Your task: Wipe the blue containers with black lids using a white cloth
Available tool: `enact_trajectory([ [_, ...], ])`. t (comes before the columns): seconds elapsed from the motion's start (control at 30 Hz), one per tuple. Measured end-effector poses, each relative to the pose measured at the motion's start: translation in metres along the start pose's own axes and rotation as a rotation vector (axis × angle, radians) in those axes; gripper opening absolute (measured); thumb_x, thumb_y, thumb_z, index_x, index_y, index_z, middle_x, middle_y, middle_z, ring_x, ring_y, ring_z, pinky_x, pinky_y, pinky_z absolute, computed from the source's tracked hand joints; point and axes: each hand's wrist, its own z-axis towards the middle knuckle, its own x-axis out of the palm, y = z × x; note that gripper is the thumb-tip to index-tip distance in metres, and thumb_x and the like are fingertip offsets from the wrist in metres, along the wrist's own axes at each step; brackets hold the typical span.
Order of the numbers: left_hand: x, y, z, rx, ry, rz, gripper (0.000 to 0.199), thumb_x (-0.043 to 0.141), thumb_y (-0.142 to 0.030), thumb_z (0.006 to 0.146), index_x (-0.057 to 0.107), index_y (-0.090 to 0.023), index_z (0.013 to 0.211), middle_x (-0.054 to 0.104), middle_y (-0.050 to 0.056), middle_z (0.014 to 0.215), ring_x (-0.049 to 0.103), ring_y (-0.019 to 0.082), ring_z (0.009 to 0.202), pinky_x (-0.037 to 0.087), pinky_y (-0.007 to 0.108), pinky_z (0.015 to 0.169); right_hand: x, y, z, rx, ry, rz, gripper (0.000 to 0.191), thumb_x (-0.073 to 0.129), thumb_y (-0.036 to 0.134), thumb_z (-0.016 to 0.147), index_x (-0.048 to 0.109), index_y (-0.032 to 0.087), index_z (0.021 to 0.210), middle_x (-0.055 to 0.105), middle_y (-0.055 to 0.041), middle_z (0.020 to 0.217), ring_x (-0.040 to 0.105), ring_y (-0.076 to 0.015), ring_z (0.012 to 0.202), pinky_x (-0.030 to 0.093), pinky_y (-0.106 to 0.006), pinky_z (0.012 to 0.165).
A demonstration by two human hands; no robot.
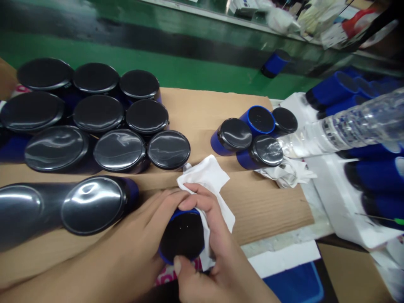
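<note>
A sheet of corrugated cardboard (202, 109) covers the counter ahead of both grips, and beyond it, on a green floor (132, 71), 1 blue canister (274, 63) lies on its side. Ahead and left of the grips stand 9 canisters with glossy black lids (120, 149), while 2 more lie close beside the left grip (126, 240). Ahead and right, 4 canisters (232, 134) cluster next to a crumpled white rag (287, 174). Further right of the right grip (214, 256), a white foam tray (334, 198) holds more blue canisters (375, 176), and a clear plastic bottle (353, 122) crosses above them.

Between the grips, a dark-faced canister (181, 235) with a blue rim tilts its face upward. Both grips are clamped around it: the left wraps the rim from one side, and the right presses a white cloth (205, 181) against the other. The cloth stays bunched at the rim, leaving the dark face uncovered, with only tiny pale specks on it.
</note>
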Motion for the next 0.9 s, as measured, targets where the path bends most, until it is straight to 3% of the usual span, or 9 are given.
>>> enact_trajectory([
  [0.13, 0.001, 0.001, -0.003, 0.004, 0.010, -0.023, 0.068, 0.044, -0.009, 0.069, 0.035, -0.027, 0.135, 0.061, 0.010, 0.136, 0.065, 0.027, 0.121, 0.062, 0.046, 0.095, 0.003, 0.001, 0.000, 0.002, -0.034, -0.033, 0.076, 0.046, 0.004, 0.057, 0.041, 0.034, 0.126, 0.040, 0.0021, 0.148, 0.032, -0.0117, 0.147, 0.023, -0.026, 0.123],
  [0.3, 0.002, -0.002, -0.002, -0.116, -0.012, -0.194, 0.067, 0.058, -0.013, 0.071, 0.049, -0.025, 0.136, 0.065, 0.009, 0.129, 0.061, 0.030, 0.123, 0.057, 0.045, 0.102, -0.002, 0.003, 0.004, -0.011, -0.012, -0.051, 0.072, 0.056, 0.004, 0.060, 0.041, 0.034, 0.124, 0.042, 0.0014, 0.141, 0.034, -0.0133, 0.146, 0.025, -0.029, 0.124],
  [0.43, 0.001, -0.007, 0.004, -0.134, -0.031, -0.230, 0.061, 0.064, -0.020, 0.074, 0.054, -0.025, 0.134, 0.068, 0.008, 0.122, 0.061, 0.031, 0.121, 0.057, 0.045, 0.101, -0.015, 0.000, 0.002, 0.047, 0.020, 0.133, 0.068, 0.058, 0.005, 0.083, 0.039, 0.036, 0.141, 0.048, -0.0002, 0.151, 0.050, -0.0148, 0.140, 0.042, -0.031, 0.117],
  [0.5, -0.001, -0.008, 0.006, -0.130, -0.033, -0.231, 0.060, 0.065, -0.022, 0.075, 0.054, -0.025, 0.134, 0.068, 0.008, 0.122, 0.061, 0.031, 0.121, 0.057, 0.045, 0.101, -0.020, -0.003, -0.002, 0.060, -0.065, 0.285, 0.055, 0.050, 0.012, 0.098, 0.035, 0.035, 0.145, 0.057, -0.0030, 0.148, 0.061, -0.0138, 0.129, 0.054, -0.026, 0.103],
  [0.57, -0.003, -0.008, 0.006, -0.120, -0.033, -0.220, 0.059, 0.064, -0.021, 0.076, 0.052, -0.025, 0.134, 0.067, 0.008, 0.123, 0.061, 0.031, 0.123, 0.057, 0.044, 0.101, -0.024, -0.005, -0.005, 0.034, -0.225, 0.297, 0.034, 0.049, 0.016, 0.102, 0.049, 0.031, 0.132, 0.068, -0.0027, 0.136, 0.067, -0.0121, 0.121, 0.057, -0.017, 0.095],
  [0.67, -0.007, -0.005, 0.004, -0.039, -0.009, -0.150, 0.058, 0.055, -0.017, 0.081, 0.044, -0.025, 0.137, 0.065, 0.009, 0.130, 0.062, 0.028, 0.125, 0.058, 0.040, 0.101, -0.024, -0.004, -0.007, -0.028, -0.393, 0.022, 0.015, 0.062, 0.016, 0.095, 0.067, 0.027, 0.105, 0.072, 0.0009, 0.128, 0.069, -0.0108, 0.117, 0.055, -0.012, 0.094],
  [0.73, -0.007, -0.003, 0.004, 0.030, 0.008, -0.081, 0.057, 0.050, -0.015, 0.083, 0.037, -0.025, 0.137, 0.062, 0.011, 0.135, 0.062, 0.024, 0.126, 0.058, 0.038, 0.101, -0.022, -0.003, -0.007, -0.166, -0.395, -0.228, 0.023, 0.068, 0.012, 0.089, 0.072, 0.026, 0.107, 0.068, -0.0007, 0.134, 0.067, -0.0144, 0.121, 0.056, -0.021, 0.101],
  [0.83, -0.006, -0.002, 0.004, 0.047, 0.003, -0.032, 0.058, 0.049, -0.015, 0.084, 0.030, -0.025, 0.138, 0.062, 0.013, 0.134, 0.063, 0.021, 0.125, 0.058, 0.035, 0.101, -0.016, -0.004, -0.009, -0.444, -0.339, -0.520, 0.030, 0.066, 0.007, 0.086, 0.070, 0.017, 0.113, 0.066, -0.0104, 0.136, 0.057, -0.0238, 0.134, 0.055, -0.037, 0.108],
  [0.9, -0.004, -0.001, 0.003, 0.037, -0.009, -0.033, 0.062, 0.051, -0.016, 0.083, 0.028, -0.026, 0.139, 0.062, 0.013, 0.134, 0.064, 0.022, 0.123, 0.058, 0.036, 0.101, -0.008, -0.009, -0.015, -0.509, -0.312, -0.650, 0.029, 0.066, 0.010, 0.087, 0.069, 0.017, 0.115, 0.063, -0.0118, 0.140, 0.046, -0.0279, 0.143, 0.052, -0.042, 0.110],
])
